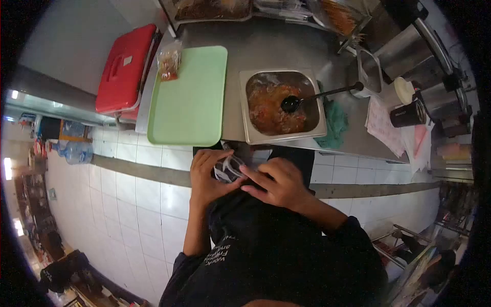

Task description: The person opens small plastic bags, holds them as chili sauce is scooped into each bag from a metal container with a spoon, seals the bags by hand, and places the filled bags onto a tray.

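Observation:
Between my two hands, in front of my body, is a small clear plastic bag (228,170) with its mouth spread. My left hand (207,176) is wrapped round the bag's left side. The fingers of my right hand (276,183) pinch the bag's right edge. Beyond my hands, on the steel counter, a metal pan (245,123) holds reddish-orange food (271,105), with a black ladle (291,104) resting in it. Left of the pan lies a light green tray (189,110), bearing a filled plastic bag (169,64) at its upper left corner.
A red cooler (125,71) stands left of the tray. Right of the pan are a green cloth (335,123), pink patterned paper (384,125), a dark cup (408,113) and a metal container (369,74). A rack with trays (212,19) stands at the back.

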`<state>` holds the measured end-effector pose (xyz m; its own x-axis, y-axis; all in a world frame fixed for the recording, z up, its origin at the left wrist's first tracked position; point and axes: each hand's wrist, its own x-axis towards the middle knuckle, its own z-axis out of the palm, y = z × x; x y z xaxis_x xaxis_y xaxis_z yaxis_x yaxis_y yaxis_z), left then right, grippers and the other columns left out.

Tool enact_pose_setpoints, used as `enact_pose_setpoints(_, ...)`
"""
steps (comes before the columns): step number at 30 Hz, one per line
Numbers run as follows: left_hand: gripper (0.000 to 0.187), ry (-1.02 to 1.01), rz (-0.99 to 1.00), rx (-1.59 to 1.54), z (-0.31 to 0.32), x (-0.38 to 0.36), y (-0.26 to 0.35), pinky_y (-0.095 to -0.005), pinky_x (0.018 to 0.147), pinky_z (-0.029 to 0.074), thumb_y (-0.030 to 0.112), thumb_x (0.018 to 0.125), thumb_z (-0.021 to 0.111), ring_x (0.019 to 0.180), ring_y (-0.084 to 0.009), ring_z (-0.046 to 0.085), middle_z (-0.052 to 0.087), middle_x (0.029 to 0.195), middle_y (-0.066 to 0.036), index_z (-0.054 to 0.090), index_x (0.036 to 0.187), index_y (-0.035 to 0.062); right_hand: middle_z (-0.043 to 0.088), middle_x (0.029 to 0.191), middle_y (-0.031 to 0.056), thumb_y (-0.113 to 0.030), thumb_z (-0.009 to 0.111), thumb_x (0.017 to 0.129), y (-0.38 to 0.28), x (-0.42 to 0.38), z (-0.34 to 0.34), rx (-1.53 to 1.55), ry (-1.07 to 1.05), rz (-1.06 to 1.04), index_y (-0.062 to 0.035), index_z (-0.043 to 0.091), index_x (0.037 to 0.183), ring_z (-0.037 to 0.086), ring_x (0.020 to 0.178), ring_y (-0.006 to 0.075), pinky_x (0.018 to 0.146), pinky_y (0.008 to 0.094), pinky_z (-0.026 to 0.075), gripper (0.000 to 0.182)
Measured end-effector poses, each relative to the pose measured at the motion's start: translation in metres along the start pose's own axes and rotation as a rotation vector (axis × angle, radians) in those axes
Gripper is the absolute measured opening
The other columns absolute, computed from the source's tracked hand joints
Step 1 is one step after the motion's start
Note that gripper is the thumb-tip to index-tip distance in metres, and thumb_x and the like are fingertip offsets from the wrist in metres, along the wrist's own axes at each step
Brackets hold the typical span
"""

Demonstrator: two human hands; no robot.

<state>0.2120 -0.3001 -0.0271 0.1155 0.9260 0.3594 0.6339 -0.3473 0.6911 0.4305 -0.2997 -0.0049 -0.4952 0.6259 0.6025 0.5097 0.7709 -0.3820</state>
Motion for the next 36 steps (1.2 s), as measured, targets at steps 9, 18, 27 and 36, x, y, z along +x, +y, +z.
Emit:
enact_pose_setpoints(9, 0.069, 0.095, -0.011, -0.311, -0.007, 0.000, -0.010, -0.0378, 0.095, 0.048, 0.032, 0.059, 0.093, 0.110, -0.0255, 0.060, 0.061, 0.124, -0.013, 0.066, 0.117, 0.0050, 0.065, 0.102, 0.0064, -0.030, 0.063, 0.094, 0.122, 0.079, -0.114, -0.767, -0.417, 0.335, -0.0133, 0.070, 0.117, 0.058, 0.102, 0.0288, 0.100, 0.0463, 0.035, 0.029)
enact_pose_setpoints(18, 0.066, -0.064, -0.456, -1.057, 0.012, 0.000, -0.004, -0.0311, 0.097, 0.043, 0.042, 0.083, 0.076, 0.110, -0.0176, 0.058, 0.064, 0.124, -0.009, 0.060, 0.129, -0.0025, 0.060, 0.090, -0.0045, -0.022, 0.066, 0.083, 0.091, 0.073, -0.105, -0.650, -0.326, -0.373, -0.0176, 0.071, 0.083, 0.055, 0.098, 0.0159, 0.095, 0.0423, 0.036, 0.007)
enact_pose_setpoints(27, 0.086, 0.027, -0.554, -1.478, 0.025, 0.024, 0.027, -0.0446, 0.114, 0.036, 0.060, 0.084, 0.067, 0.130, -0.0287, 0.049, 0.050, 0.141, -0.017, 0.045, 0.142, -0.0010, 0.056, 0.092, -0.0054, -0.020, 0.064, 0.083, 0.129, 0.109, -0.098, -0.757, -0.088, -0.403, -0.0183, 0.070, 0.093, 0.053, 0.098, 0.0148, 0.091, 0.0422, 0.037, 0.012)
enact_pose_setpoints(36, 0.083, 0.117, -0.675, -1.745, 0.011, 0.038, 0.034, -0.0480, 0.114, 0.038, 0.056, 0.084, 0.069, 0.129, -0.0313, 0.050, 0.053, 0.136, -0.016, 0.047, 0.140, -0.0015, 0.059, 0.101, -0.0031, -0.021, 0.061, 0.093, 0.103, 0.078, -0.095, -0.471, -0.429, -0.159, -0.0174, 0.072, 0.106, 0.052, 0.106, 0.0177, 0.099, 0.0463, 0.034, 0.018)
